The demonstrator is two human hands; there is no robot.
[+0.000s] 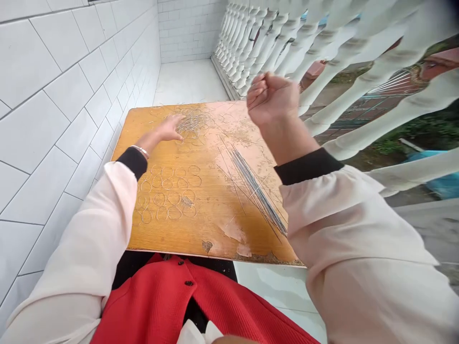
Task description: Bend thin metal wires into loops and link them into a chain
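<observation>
My left hand [168,129] reaches over the far left part of the wooden table [208,229], fingers apart and holding nothing, beside a tangled pile of thin metal wire pieces [193,120]. My right hand [273,98] is raised above the table's far right edge with its fingers curled closed; whatever they hold, if anything, is hidden. Below it lies a bundle of straight grey rods [256,186], running diagonally. Thin wire rings [167,182] are laid out in rows on the left half of the table, with a small clump of wire bits [187,201] among them.
A white tiled wall [53,129] runs along the left. White balusters [344,91] line the right side, with greenery and a blue sheet [435,174] beyond them. The table's surface is worn and peeling near its front edge.
</observation>
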